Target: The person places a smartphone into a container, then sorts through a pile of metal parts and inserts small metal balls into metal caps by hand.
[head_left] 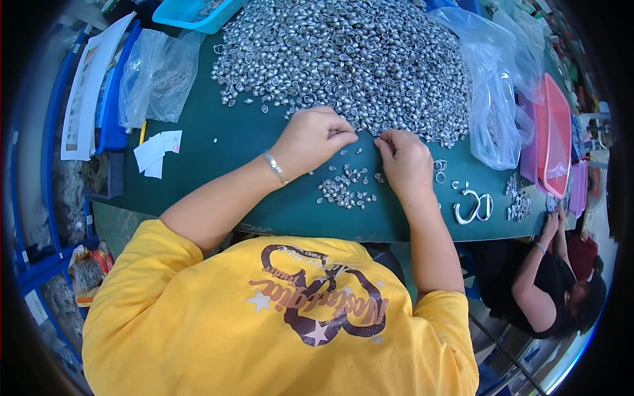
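Pink basket (555, 132), clear bag (492, 115), paper slips (148, 153)

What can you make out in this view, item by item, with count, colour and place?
Table: one, green, under the hands
Heap of small metal pieces: one, pieces uncountable, silver, top middle
Small pile of pieces: one, silver, between the forearms
Large curved pieces: two, silver, right of the right forearm
Clear plastic bags: at least two, either side of the heap
Light blue basket: one, top left
Red-pink basket: one, right
Paper slips: several, white, left
Co-worker: one, dark top, lower right
Bracelet: one, silver, left wrist
Shirt: one, yellow, lower middle
Left hand: one, below the heap
Right hand: one, below the heap
Edges: too blurred to list fully
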A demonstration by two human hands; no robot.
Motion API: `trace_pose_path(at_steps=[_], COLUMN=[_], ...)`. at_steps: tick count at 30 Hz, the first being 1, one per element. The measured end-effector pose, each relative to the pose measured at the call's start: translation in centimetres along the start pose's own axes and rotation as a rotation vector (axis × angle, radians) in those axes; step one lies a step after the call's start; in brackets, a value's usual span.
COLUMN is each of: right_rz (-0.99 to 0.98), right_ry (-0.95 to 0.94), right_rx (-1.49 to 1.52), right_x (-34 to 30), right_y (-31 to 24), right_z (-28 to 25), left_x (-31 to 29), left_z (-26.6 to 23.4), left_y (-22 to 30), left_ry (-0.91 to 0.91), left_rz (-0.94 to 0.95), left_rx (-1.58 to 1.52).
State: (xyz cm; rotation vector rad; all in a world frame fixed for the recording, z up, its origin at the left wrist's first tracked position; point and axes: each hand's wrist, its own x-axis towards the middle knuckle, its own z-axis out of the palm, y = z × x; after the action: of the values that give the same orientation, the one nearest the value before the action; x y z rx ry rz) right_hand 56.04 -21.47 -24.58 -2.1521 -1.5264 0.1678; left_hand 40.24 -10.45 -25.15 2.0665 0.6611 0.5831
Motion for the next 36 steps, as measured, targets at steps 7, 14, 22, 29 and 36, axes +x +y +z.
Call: trace_pose_path(at_steps=[7, 14, 22, 29, 36], right_rz=[0.005, 0.681, 0.726, 0.622, 0.131], right_ry=[-0.005, -0.231, -0.531, -0.56, -0.138], right_rx=[-0.079, 1.179, 2.158, 2.181, 0.52], right_x=[-0.9, -1.8, -2.8, -2.9, 0.8], right_y=[0.7, 0.5, 1.5, 1.1, -1.2], right_z=[-0.3, -1.6, -1.3, -1.0, 0.9], left_x=[1.9, 1.6, -0.2, -2.7, -4.2], left_z=[2.4, 2.2, 0.5, -0.4, -1.2], left_y=[-1.0, -0.4, 2.2, 1.3, 0.4], left_ry=[-0.033, -0.013, -0.325, -0.353, -0.156], left_rz=[0.268, 0.171, -0.689, -0.757, -0.795], left_rx=[0.314, 0.143, -0.801, -1.588, -1.477])
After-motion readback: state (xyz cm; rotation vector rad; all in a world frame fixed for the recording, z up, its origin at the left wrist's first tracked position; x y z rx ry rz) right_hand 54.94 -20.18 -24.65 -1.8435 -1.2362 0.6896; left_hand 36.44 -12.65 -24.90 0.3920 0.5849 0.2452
